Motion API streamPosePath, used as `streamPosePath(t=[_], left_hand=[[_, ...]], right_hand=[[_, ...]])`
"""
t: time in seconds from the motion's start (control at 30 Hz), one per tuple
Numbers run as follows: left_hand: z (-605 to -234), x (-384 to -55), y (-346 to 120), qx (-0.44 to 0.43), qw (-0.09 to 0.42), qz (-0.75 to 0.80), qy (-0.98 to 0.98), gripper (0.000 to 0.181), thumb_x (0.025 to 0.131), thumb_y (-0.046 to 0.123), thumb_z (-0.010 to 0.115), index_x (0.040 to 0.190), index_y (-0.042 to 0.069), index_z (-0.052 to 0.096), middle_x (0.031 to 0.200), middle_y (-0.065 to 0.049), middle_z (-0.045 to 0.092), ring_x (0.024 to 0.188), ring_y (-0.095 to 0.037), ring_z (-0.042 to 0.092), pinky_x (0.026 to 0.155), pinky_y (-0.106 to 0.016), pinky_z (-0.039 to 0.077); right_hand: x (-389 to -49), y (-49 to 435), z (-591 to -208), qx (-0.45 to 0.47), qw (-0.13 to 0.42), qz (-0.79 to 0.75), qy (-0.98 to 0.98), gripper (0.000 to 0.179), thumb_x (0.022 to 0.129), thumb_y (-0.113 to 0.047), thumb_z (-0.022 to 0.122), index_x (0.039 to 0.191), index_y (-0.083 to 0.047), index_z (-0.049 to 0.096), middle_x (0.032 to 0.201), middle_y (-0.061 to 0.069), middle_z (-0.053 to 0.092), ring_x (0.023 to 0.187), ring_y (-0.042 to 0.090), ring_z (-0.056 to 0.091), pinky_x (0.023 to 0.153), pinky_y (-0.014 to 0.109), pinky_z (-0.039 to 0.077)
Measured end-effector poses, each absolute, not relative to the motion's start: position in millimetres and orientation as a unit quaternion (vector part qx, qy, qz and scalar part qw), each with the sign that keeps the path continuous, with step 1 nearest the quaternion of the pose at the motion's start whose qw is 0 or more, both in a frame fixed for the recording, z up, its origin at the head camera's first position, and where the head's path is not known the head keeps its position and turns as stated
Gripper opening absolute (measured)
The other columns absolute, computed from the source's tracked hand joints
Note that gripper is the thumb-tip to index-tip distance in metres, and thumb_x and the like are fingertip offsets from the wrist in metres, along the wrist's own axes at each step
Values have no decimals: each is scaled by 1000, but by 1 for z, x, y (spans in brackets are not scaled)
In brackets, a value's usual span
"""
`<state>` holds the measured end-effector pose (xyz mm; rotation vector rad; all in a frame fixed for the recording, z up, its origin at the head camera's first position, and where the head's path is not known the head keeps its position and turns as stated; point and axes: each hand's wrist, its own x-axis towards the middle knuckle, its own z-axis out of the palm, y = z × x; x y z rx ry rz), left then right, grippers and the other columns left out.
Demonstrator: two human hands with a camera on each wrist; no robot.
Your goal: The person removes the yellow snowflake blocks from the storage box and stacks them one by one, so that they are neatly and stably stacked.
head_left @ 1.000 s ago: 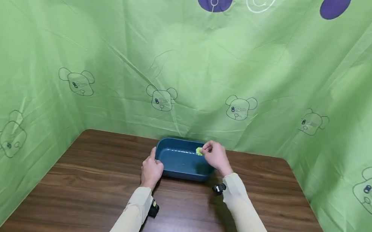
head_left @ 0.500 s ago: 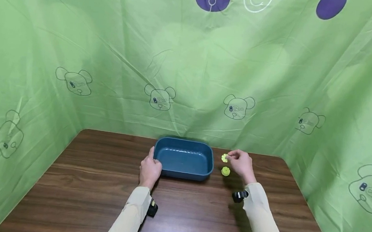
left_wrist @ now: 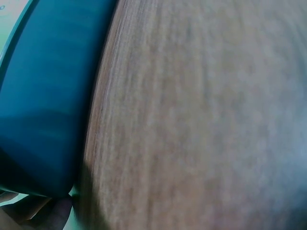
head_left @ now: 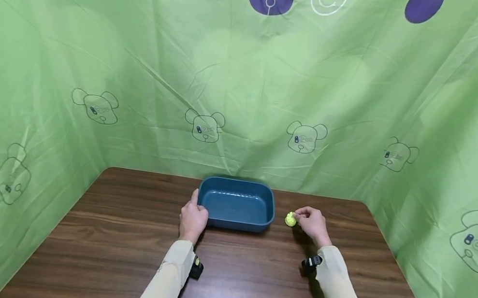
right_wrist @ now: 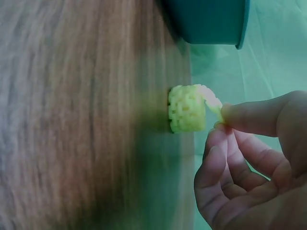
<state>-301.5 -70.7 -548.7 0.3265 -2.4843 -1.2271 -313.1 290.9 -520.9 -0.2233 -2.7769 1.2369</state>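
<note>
A: What's on the left side?

B: The left hand (head_left: 193, 218) grips the near-left corner of the blue tray (head_left: 234, 221), thumb up along the left wall and fingers curled round the rim. The tray sits at the far middle of the wooden table (head_left: 123, 253), nothing visible inside it.

A: And to the right of the tray?

B: A small yellow-green corn piece (head_left: 290, 219) stands on the table just right of the tray, apart from its wall. The right hand (head_left: 312, 223) is at it, thumb and forefinger pinching a thin second yellow piece (right_wrist: 212, 101) against its top; the other fingers (right_wrist: 218, 158) curl loosely underneath.

A: Anything behind?

B: A green curtain (head_left: 245, 86) printed with bear faces surrounds the table.
</note>
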Motion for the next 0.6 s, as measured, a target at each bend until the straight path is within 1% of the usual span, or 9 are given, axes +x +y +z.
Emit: streamPosePath(t=[0.1, 0.23, 0.43, 0.6], left_hand=[[-549, -301, -71, 117, 174, -432, -877, 63, 89, 10, 47, 152, 16, 47, 113, -27, 69, 104, -54, 64, 91, -60, 50], [-548, -302, -72, 120, 172, -432, -877, 63, 90, 11, 46, 153, 16, 46, 115, -28, 68, 106, -53, 64, 93, -61, 50], [-548, -302, -72, 117, 172, -432, -877, 63, 90, 11, 47, 153, 17, 46, 116, -27, 68, 108, -53, 64, 93, -60, 50], [-550, -302, -72, 115, 171, -431, -878, 63, 90, 11, 48, 152, 16, 47, 115, -27, 68, 107, -52, 64, 93, -60, 50]], right_hand=[[-312, 290, -524, -72, 51, 400, -912, 16, 92, -17, 70, 98, -2, 73, 86, 9, 71, 69, 14, 57, 63, 28, 45], [-313, 289, -524, -71, 57, 386, -918, 16, 92, -18, 70, 97, -3, 74, 87, 9, 72, 72, 16, 60, 66, 29, 45], [-313, 290, -528, -79, 52, 375, -922, 16, 93, -19, 69, 97, -4, 75, 87, 8, 71, 77, 19, 60, 68, 29, 44], [-312, 290, -531, -84, 45, 379, -920, 16, 93, -18, 69, 97, -3, 74, 87, 10, 70, 76, 19, 59, 69, 28, 44]])
